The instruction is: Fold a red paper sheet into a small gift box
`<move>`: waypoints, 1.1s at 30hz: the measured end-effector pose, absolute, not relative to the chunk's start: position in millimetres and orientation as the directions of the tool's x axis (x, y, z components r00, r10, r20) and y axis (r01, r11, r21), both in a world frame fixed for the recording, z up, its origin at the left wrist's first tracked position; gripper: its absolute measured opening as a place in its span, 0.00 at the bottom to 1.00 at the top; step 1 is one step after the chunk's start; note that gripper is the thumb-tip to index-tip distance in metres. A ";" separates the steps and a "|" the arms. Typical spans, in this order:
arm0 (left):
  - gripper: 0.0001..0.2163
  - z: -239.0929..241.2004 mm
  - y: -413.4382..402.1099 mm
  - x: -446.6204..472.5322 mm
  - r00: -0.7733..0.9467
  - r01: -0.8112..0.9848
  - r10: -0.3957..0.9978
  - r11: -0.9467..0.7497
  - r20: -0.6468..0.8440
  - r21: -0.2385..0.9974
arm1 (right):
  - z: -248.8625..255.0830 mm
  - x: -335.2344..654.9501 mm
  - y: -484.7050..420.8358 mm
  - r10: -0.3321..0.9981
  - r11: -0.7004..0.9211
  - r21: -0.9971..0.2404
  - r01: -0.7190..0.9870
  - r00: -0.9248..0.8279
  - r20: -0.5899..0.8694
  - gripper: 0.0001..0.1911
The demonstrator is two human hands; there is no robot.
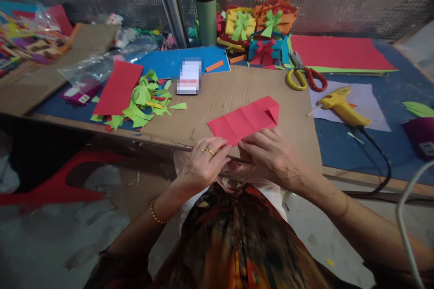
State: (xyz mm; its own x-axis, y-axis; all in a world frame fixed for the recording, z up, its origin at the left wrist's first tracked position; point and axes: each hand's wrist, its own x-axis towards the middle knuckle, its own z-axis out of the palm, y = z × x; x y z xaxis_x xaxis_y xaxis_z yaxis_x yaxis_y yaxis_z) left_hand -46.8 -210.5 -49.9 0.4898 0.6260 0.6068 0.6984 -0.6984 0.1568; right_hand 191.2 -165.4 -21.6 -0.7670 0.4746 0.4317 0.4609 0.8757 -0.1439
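A folded piece of red paper (242,122) lies on the cardboard sheet near the table's front edge. Crease lines run across it, and its right end is folded up into a small open pocket. My left hand (206,158), with rings on a finger, pinches its near edge at the left. Closed along the same edge, further right, is my right hand (269,156), its fingers pressed on the paper. The thumbs are partly hidden, as is the lower edge of the paper between the hands.
Scissors (307,76) and a yellow glue gun (346,106) with a black cord lie at the right. Green paper scraps (144,99) and a red sheet (120,86) lie left. A phone (189,76), a green bottle (206,16) and small paper baskets (241,25) stand behind.
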 end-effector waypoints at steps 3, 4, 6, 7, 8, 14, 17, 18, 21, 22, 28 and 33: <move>0.12 -48.2 -208.5 -47.3 0.514 0.696 0.611 -0.708 0.601 0.124 | -19.6 189.2 -167.9 0.463 0.880 -0.095 0.466 -0.795 0.391 0.13; 0.12 -46.6 -208.0 -47.0 0.528 0.701 0.609 -0.706 0.592 0.100 | -18.6 187.7 -169.1 0.455 0.882 -0.063 0.467 -0.809 0.373 0.12; 0.10 -42.4 -206.7 -46.1 0.557 0.714 0.605 -0.698 0.569 0.044 | -16.4 184.9 -170.5 0.438 0.886 -0.012 0.464 -0.825 0.357 0.11; 0.09 -40.0 -205.8 -45.5 0.569 0.719 0.603 -0.694 0.559 0.017 | -15.5 184.4 -170.2 0.436 0.886 -0.015 0.463 -0.824 0.361 0.11; 0.09 -37.7 -204.8 -44.7 0.578 0.722 0.601 -0.692 0.552 -0.003 | -14.7 184.7 -168.9 0.442 0.887 -0.040 0.460 -0.819 0.366 0.11; 0.12 -26.3 -197.2 -41.4 0.629 0.708 0.582 -0.703 0.515 -0.070 | -14.0 199.4 -151.6 0.490 0.866 -0.351 0.357 -0.750 0.445 0.18; 0.13 -21.2 -194.2 -42.2 0.665 0.696 0.580 -0.709 0.471 -0.110 | -14.5 203.3 -149.0 0.476 0.873 -0.359 0.331 -0.742 0.472 0.18; 0.12 -19.8 -193.3 -42.8 0.678 0.691 0.576 -0.711 0.457 -0.128 | -14.7 203.4 -149.4 0.470 0.877 -0.348 0.331 -0.741 0.480 0.18; 0.12 -18.5 -189.8 -45.8 0.728 0.651 0.536 -0.736 0.428 -0.186 | -15.7 202.5 -151.0 0.463 0.882 -0.330 0.336 -0.748 0.475 0.19; 0.12 -19.1 -188.4 -47.1 0.744 0.634 0.518 -0.747 0.421 -0.201 | -16.2 202.1 -151.2 0.463 0.882 -0.328 0.340 -0.755 0.464 0.19; 0.11 -22.4 -180.0 -54.5 0.790 0.570 0.448 -0.788 0.419 -0.232 | -19.9 201.5 -149.7 0.447 0.891 -0.313 0.329 -0.755 0.480 0.19; 0.09 -12.5 -182.3 -56.7 0.792 0.550 0.419 -0.806 0.443 -0.219 | -20.0 202.6 -149.8 0.427 0.900 -0.316 0.301 -0.761 0.488 0.19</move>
State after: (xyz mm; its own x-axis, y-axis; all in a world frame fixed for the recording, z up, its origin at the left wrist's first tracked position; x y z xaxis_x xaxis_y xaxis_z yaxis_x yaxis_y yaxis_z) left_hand -56.7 -182.3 -12.5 0.7921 0.4194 0.4434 0.5496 -0.8062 -0.2193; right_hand 202.6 -149.8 -20.0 -0.7614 0.4267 0.4881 0.3014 0.8995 -0.3162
